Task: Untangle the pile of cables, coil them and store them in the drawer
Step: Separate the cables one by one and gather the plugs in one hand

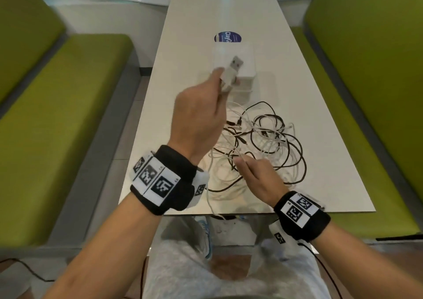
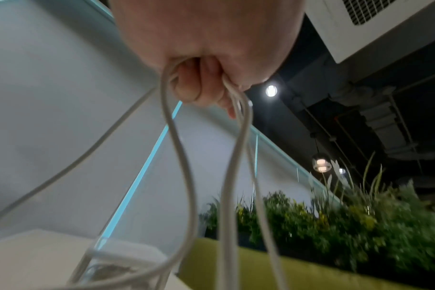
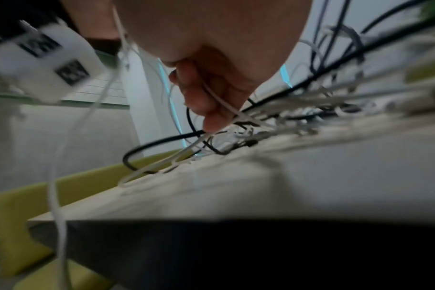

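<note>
The left hand is pinching the white USB cable by its hard plug; the right hand is pinching its soft, bendy cord.

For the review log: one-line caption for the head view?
Left hand lifts a white USB cable from the tangled cable pile while the right hand pinches a white strand on the table.
</note>
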Tool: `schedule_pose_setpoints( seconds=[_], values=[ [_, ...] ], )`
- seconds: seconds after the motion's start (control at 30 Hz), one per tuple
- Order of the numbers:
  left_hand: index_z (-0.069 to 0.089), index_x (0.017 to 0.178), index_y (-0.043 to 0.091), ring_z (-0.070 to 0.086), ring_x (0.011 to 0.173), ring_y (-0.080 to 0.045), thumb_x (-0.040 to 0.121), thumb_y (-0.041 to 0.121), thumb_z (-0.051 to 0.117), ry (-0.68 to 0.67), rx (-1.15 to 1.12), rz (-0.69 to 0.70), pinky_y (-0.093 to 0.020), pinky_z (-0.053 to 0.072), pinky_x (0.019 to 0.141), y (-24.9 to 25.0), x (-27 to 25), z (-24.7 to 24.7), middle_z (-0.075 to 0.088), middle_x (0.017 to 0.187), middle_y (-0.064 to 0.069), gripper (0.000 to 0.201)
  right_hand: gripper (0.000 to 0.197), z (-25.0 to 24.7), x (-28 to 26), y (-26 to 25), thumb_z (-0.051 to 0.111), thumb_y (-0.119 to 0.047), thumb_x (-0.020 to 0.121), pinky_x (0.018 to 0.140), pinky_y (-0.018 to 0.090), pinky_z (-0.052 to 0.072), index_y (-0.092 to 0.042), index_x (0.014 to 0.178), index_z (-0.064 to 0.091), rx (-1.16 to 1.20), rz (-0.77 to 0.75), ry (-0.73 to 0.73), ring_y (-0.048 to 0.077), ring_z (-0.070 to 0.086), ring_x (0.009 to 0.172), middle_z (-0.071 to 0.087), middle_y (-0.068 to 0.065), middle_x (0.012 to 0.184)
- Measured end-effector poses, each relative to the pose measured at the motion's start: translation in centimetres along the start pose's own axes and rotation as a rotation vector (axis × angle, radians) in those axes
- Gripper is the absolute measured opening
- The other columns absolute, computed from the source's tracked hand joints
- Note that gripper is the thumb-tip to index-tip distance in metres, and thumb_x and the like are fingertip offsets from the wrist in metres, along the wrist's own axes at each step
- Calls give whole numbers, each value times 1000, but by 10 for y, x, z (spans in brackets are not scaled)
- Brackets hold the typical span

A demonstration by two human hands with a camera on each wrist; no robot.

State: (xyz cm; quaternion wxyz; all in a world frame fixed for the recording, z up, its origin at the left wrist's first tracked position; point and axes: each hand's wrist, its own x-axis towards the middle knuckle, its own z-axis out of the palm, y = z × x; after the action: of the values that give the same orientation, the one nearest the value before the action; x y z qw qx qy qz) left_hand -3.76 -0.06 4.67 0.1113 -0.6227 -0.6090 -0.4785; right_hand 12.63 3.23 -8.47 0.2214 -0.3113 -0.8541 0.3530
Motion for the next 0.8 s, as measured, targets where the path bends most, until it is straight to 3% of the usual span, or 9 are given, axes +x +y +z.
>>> schedule_pose_setpoints(
  seconds=[0.13,0.23,0.33,0.4,0.47,0.53,0.67,0.73,0.8],
  values=[
    [64,94,5,36,43,-1,103,22,38,56,-332,-149,-19,27,50,22,11,-13,43,51,21,32,38,1,6,0,28,-44,100,54,22,28,-35,64,36,22,52,-25,2,43,52,39,-12,53],
    [61,84,14,33,47,-9,105,21,39,-16,-539,-348,-27,29,49,38,8,-17,39,52,11,31,48,-2,13,-2,31,-47,101,54,21,36,-23,65,53,237,161,-27,2,47,47,52,-7,54],
    [61,83,12,33,48,-14,106,22,38,-121,-680,-440,-28,28,47,43,1,-21,36,55,-4,34,53,-10,18,-4,34,-46,101,51,26,46,-12,71,61,330,228,-68,14,58,47,66,-5,60],
    [63,87,16,41,50,-18,105,27,39,-284,-560,-382,-32,34,50,42,-5,-19,44,57,-3,33,54,-13,20,-5,34,-48,100,56,29,48,-15,66,60,302,206,-42,16,61,50,68,-5,64],
    [64,95,19,57,67,-22,104,33,38,-544,-178,-240,-38,45,63,32,-14,-12,58,73,-1,31,56,-15,20,-6,32,-51,98,54,26,40,-17,59,54,282,158,-1,8,50,45,59,-3,54],
    [59,107,15,60,84,-27,103,32,37,-693,153,-121,-43,46,74,20,-26,-3,55,93,-2,29,52,-16,19,-8,33,-48,98,53,22,31,-23,54,44,309,143,8,4,38,45,45,-10,48],
    [31,149,26,58,81,-29,103,26,38,-844,149,-186,-39,47,75,15,-48,16,42,111,-6,46,51,-20,18,-10,41,-28,102,50,28,28,-28,51,39,197,89,-52,6,33,41,40,-13,42],
    [26,151,29,57,79,-29,103,25,39,-888,199,-194,-37,46,72,16,-56,24,41,109,-7,49,41,-19,17,-12,39,-24,91,48,35,32,-21,50,38,18,8,-103,10,36,41,38,-10,41],
    [46,132,17,59,85,-32,103,26,39,-889,262,-196,-34,37,68,12,-59,28,48,105,-8,31,38,-18,14,-12,35,-32,86,50,33,31,-24,49,36,-34,-39,-100,10,37,43,36,-9,43]
  ],
)
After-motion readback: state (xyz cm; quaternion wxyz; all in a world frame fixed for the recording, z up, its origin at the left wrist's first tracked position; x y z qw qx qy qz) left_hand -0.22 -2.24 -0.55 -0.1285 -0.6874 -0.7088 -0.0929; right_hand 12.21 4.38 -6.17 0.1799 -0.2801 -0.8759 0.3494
